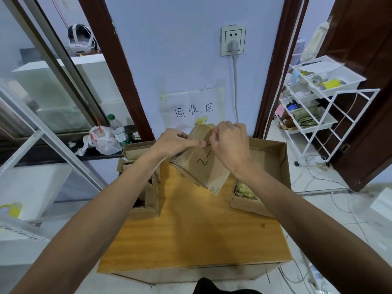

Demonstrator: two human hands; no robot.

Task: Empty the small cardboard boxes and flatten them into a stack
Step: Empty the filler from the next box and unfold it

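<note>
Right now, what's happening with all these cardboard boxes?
A person holds a small cardboard box tilted above the wooden table. The left hand grips its upper side, and the right hand pinches the yellowish tape at its top, apparently to peel it off. That box looks sealed, so it is not yet emptied. Other boxes stand open at the table's left, and a right-side box shows yellowish crumpled filling inside.

Both arms (110, 200) are bare along their whole visible length, with no sleeve over them. The left hand (175, 143) and right hand (230, 143) are bare as well. At the bottom edge sits a rounded patch of black clothing (212, 287); which garment it is cannot be told.
</note>
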